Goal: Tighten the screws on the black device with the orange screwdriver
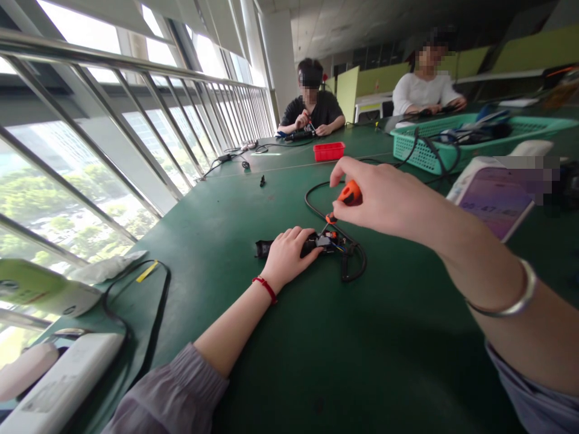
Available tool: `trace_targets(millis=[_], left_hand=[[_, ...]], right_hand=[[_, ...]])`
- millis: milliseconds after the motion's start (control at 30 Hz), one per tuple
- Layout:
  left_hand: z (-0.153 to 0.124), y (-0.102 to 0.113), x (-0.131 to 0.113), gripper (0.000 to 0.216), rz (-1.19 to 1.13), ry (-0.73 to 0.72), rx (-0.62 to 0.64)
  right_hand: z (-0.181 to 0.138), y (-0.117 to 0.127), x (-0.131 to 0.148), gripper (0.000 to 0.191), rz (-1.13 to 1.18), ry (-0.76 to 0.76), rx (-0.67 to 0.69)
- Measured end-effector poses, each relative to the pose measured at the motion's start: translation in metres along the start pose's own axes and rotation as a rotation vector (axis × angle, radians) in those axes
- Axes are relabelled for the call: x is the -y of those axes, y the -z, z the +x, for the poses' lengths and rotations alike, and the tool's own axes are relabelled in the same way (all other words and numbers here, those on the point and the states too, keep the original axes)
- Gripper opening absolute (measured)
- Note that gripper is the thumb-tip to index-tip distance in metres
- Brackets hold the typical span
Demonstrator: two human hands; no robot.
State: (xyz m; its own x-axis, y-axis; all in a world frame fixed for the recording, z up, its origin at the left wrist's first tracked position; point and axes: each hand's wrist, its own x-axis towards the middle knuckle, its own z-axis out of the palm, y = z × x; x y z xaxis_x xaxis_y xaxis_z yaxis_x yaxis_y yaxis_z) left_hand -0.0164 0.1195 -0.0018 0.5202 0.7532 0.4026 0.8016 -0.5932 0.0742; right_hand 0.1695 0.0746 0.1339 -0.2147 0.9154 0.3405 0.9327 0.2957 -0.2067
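My left hand (pixel 291 256) is wrapped over a black handheld electric device (pixel 264 248) that lies on the green table. Its right end is uncovered, and coloured wires and small parts show there. In my right hand (pixel 384 196) is an orange and black screwdriver (pixel 350 193), gripped by its handle between thumb and fingers. The screwdriver slants down to the left, with its tip at the device's uncovered end near my left hand. Whether the tip sits in a screw is too small to tell. A black cord (pixel 364 263) loops beside the device.
A red tray (pixel 329 151) stands beyond my hands, and a teal basket (pixel 429 158) of tools and cords is at the right. Near it a phone (pixel 493 196) leans up. A small black part (pixel 262 180) lies mid-table. Two people sit across. A white power strip (pixel 67 380) is at the lower left.
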Motion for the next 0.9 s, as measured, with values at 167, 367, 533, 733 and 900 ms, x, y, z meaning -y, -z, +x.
trace_targets(millis=[167, 367, 533, 733, 900], left_hand=[[-0.0006, -0.0004, 0.0009, 0.039, 0.006, -0.002, 0.005], [-0.0007, -0.0009, 0.0019, 0.038, 0.013, -0.001, 0.001], [-0.0003, -0.0011, 0.0009, 0.039, 0.009, 0.001, 0.0], [-0.0002, -0.0008, 0.0003, 0.039, 0.014, 0.002, 0.003], [0.0001, -0.0006, 0.0006, 0.038, 0.013, 0.0, 0.002]], right_hand=[[-0.0012, -0.0001, 0.0, 0.027, -0.017, -0.017, 0.056], [-0.0012, -0.0049, -0.0015, 0.021, 0.036, 0.054, -0.027], [0.0012, -0.0065, -0.0024, 0.023, 0.077, 0.054, -0.024], [-0.0007, -0.0045, -0.0006, 0.023, 0.075, 0.04, 0.001], [0.0009, -0.0064, -0.0029, 0.026, 0.073, 0.069, -0.009]])
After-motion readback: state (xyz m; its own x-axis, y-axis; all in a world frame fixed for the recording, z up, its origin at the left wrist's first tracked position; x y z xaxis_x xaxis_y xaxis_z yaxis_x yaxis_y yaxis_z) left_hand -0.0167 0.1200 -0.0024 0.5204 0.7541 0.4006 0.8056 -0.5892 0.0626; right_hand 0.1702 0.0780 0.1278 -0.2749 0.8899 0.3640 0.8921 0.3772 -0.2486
